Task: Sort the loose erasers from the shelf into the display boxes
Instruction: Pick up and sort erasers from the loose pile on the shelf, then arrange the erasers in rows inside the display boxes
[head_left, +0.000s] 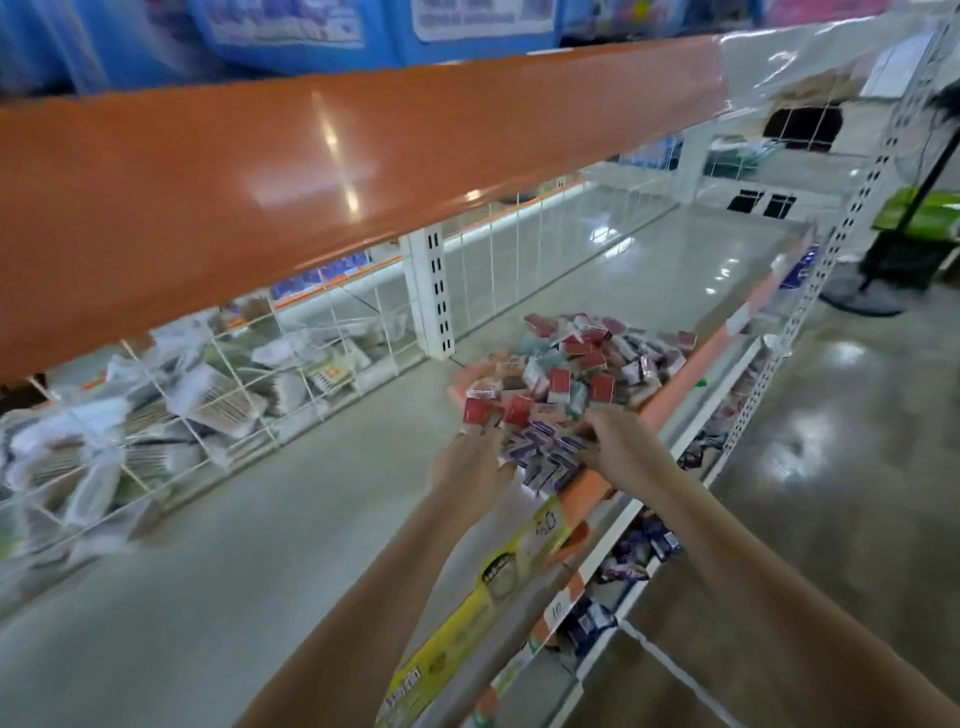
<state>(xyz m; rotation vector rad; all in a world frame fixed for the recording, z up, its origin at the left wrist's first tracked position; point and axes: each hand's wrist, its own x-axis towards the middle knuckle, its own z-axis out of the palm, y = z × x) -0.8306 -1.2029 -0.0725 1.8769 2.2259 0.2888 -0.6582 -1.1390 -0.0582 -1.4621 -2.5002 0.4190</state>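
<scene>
Two bare forearms nearest. Left hand (470, 460) at the pile's near edge, fingers curled, seemingly pinching a red eraser (477, 410) at the fingertips; too blurred to be sure. Right hand (618, 441) curled over purple erasers (545, 457) just left of its fingers. Beyond the fingertips, heap of loose erasers (587, 364) on the shelf (260, 519).

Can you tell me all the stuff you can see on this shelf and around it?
eraser pile: too many to count, red, purple, pink and white packs, heaped at the shelf's front edge
shelf: one, pale grey, holds the pile
upper shelf edge: one, orange, overhead
wire bins: several, white, at the back left, filled with bagged packets
price strip: one, yellow and orange, along the shelf front
lower shelf goods: some, dark blue and purple, below
fan stand: one, black, on the floor, right
left hand: touching the pile, grip blurred
right hand: fingers in the purple packs, grip unclear
</scene>
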